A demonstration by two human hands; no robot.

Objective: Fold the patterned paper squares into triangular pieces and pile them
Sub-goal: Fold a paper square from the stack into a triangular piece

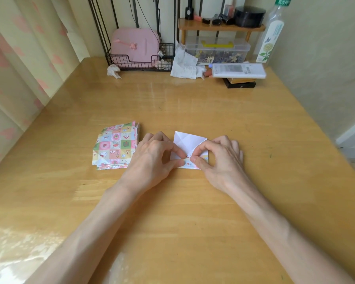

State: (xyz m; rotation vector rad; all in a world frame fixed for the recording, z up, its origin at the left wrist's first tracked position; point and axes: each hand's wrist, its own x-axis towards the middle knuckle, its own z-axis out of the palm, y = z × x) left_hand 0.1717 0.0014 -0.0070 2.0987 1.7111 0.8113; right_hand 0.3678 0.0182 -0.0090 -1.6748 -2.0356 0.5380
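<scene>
One paper square (188,141) lies white side up on the wooden table (193,103), creased, with its near corners folded in so the pattern shows. My left hand (154,155) and my right hand (219,155) pinch those folded flaps at the middle of its near edge, thumbs and forefingers meeting there. To the left, touching nothing, sits a stack of patterned paper squares (115,147), pattern side up, its edges slightly fanned.
Along the table's back edge stand a black wire rack (139,62) with a pink case (134,46), crumpled tissues (184,62), a clear plastic box (217,51) under a small wooden shelf (221,27), a tall bottle (272,35) and a white box (239,70). A curtain (19,68) hangs left.
</scene>
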